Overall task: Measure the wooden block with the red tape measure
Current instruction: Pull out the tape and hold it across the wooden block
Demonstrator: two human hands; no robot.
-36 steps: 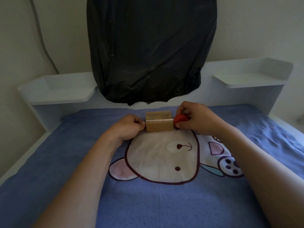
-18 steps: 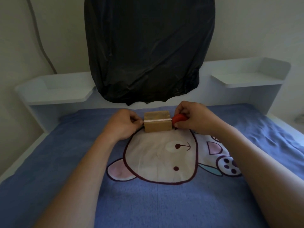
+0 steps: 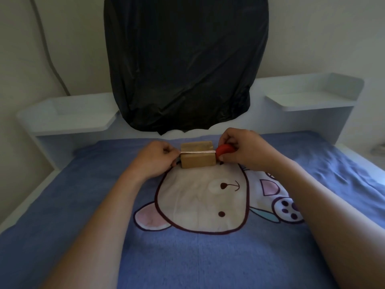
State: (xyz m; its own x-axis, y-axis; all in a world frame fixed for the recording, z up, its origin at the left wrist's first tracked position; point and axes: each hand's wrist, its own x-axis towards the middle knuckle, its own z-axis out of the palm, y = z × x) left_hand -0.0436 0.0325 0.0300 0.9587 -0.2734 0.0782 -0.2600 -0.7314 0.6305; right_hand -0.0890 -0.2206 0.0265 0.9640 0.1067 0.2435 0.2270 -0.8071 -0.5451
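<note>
Two bare hands are seen at the far end of a bed covered by a blue blanket (image 3: pixel 62 215) printed with a cartoon bear. The wooden block (image 3: pixel 196 154) is set on the blanket at the top edge of the bear's pale face, between the hands. The left hand (image 3: pixel 155 160) is held against the block's left end, its fingers (image 3: pixel 169 151) pinched narrow on the free end of the tape strip (image 3: pixel 198 151). The strip is stretched across the block's top near edge, from left end to right end. The red tape measure (image 3: pixel 225 150) is held just beside the block's right end by the right hand (image 3: pixel 248 150), the fingers curled around its case from above and the thumb placed beneath it. No markings on the strip can be read. Behind the block, a black plastic sheet (image 3: pixel 185 65) is hung over the white headboard (image 3: pixel 308 97), whose shelves are seen at both sides.
</note>
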